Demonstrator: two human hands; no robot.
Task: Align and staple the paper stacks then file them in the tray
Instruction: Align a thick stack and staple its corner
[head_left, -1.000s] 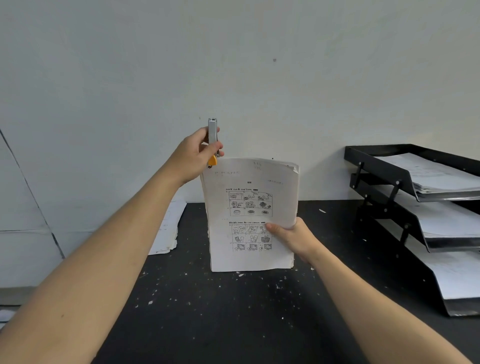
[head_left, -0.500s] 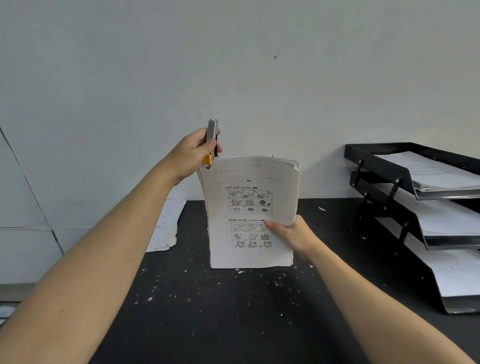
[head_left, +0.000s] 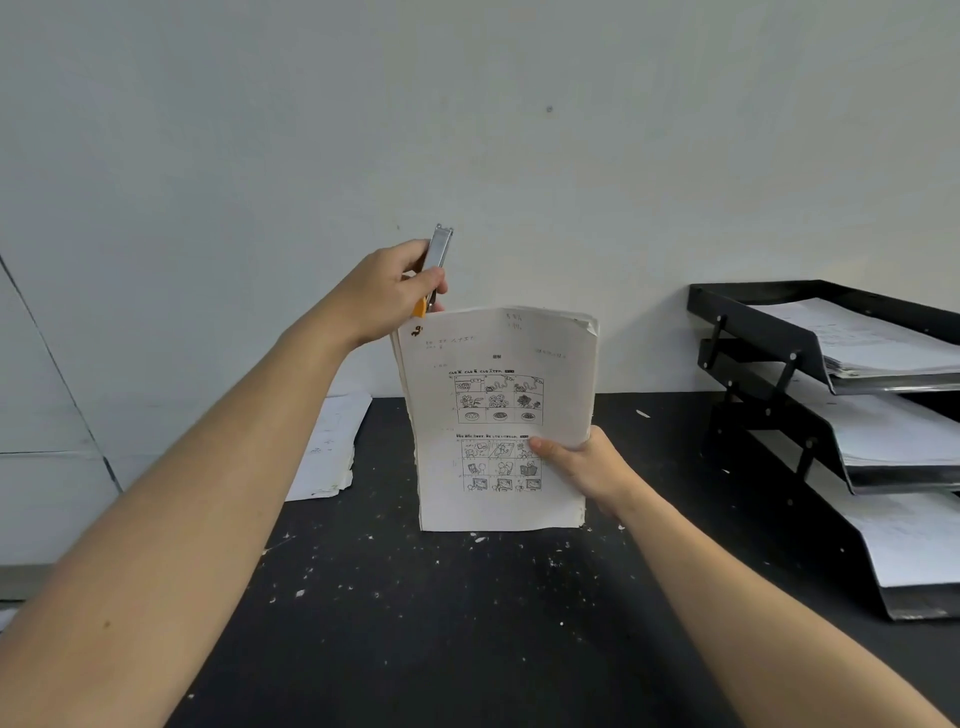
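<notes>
A thick stack of printed paper (head_left: 498, 415) is held upright above the black table, picture grids facing me. My right hand (head_left: 582, 467) grips its lower right edge, thumb on the front sheet. My left hand (head_left: 384, 291) grips a silver stapler (head_left: 437, 254) with an orange part, held upright just above the stack's top left corner, where a small dark mark shows. A black three-tier file tray (head_left: 748, 332) stands at the right with papers lying in each tier.
Another pile of white paper (head_left: 327, 447) lies flat at the table's back left, against the wall. The black table (head_left: 467, 623) is speckled with white paper bits. A pale wall rises close behind.
My left hand has lifted the stapler up and slightly left off the stack's top left corner. The stack has risen a little and tilted in my right hand.
</notes>
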